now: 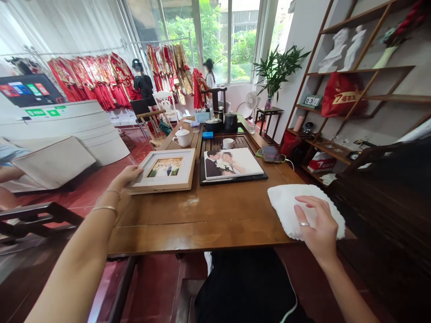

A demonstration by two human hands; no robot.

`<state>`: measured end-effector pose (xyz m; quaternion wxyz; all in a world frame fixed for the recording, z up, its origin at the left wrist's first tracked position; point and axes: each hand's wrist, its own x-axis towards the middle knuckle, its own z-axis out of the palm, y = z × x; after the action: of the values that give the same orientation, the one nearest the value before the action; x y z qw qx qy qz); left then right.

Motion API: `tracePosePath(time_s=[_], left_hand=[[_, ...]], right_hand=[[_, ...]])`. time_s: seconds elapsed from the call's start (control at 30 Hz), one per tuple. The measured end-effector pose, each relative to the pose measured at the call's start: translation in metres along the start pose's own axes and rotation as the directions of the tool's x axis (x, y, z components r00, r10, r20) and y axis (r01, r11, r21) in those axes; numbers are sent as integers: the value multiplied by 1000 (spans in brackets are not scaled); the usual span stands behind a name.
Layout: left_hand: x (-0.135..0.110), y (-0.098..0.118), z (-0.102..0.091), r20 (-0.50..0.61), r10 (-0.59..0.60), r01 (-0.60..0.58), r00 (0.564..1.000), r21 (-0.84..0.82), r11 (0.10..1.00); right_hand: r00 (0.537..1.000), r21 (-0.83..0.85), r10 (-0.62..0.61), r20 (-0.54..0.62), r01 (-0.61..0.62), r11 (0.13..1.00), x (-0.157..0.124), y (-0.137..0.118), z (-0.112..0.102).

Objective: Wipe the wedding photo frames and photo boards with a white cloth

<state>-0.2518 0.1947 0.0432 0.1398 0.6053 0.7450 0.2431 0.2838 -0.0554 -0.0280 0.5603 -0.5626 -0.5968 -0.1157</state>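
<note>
My left hand grips the left edge of a pale wooden picture frame, which lies photo side up at the left of the table. A white mat surrounds its small couple photo. Over a folded white towel at the right front corner is my right hand, thumb and fingers apart and a ring on one finger. Whether it touches the towel I cannot tell. Between my hands, farther back, a wedding photo panel rests on a black tray.
Behind these stand a white teapot, a white cup, a blue box and dark pots. A phone with a cable sits at the table's right edge. Beyond are two people, red garment racks and a wooden shelf.
</note>
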Motion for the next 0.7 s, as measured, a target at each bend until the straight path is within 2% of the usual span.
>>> tracePosePath(time_s=[0.1,0.2,0.33,0.43,0.5,0.6,0.63,0.7], left_hand=[[1,2,-1,93,-59,49,994,99,994],[1,7,-1,100,-85,68,991,162,984],[-4,17,-4,57,-70,58,996,192,980],[-11,31,-6,-29,-8,13,1000,173,985],[-20,49,-4,-122,74,-57,990,140,989],[-39,88,13,-223,228,-220,948,60,974],[-47,103,23,-205,286,-292,936,1,956],[-64,133,50,-139,361,-376,922,-102,921]], right_hand=[[1000,-16,-5,-8,5,1000,2,4,-7],[1000,-35,-3,-10,3,999,3,12,-15],[998,-77,66,-5,-66,995,13,28,-27],[983,-63,164,87,-159,985,36,39,-28],[953,22,221,208,-230,973,59,45,-19],[922,187,232,309,-298,936,100,52,17],[889,218,248,386,-349,911,113,54,34],[769,136,339,543,-479,868,133,54,70]])
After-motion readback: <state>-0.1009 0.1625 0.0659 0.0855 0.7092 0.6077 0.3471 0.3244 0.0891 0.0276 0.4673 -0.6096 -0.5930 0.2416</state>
